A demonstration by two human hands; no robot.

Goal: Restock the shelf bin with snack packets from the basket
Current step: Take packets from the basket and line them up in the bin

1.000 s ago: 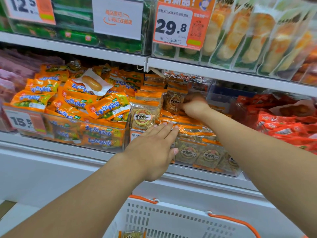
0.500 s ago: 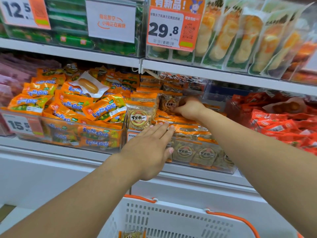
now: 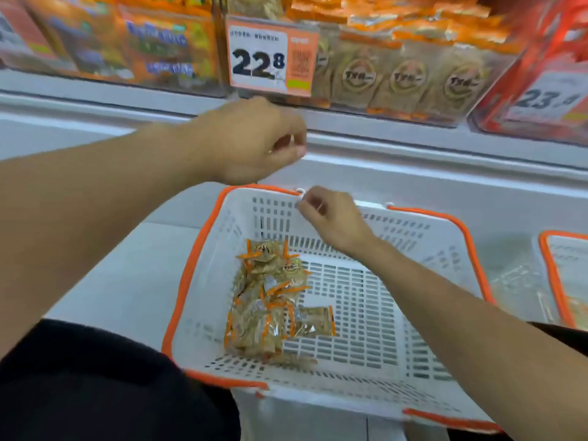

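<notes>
A white basket with an orange rim stands on the floor below the shelf. Several tan snack packets with orange ends lie piled in its left half. The clear shelf bin above holds rows of the same tan packets behind its front wall. My left hand hovers in front of the shelf ledge, above the basket's far left corner, fingers loosely curled and holding nothing. My right hand hangs lower, over the basket's far wall, also loosely curled and holding nothing.
A price tag reading 22.8 hangs at the bin's left front. Orange packets fill the bin to the left, and a red bin sits to the right. A second orange-rimmed basket stands at the right edge.
Both hands have pulled out of the shelf bin and dropped toward the basket. My view has tilted down from the shelves to the basket.
</notes>
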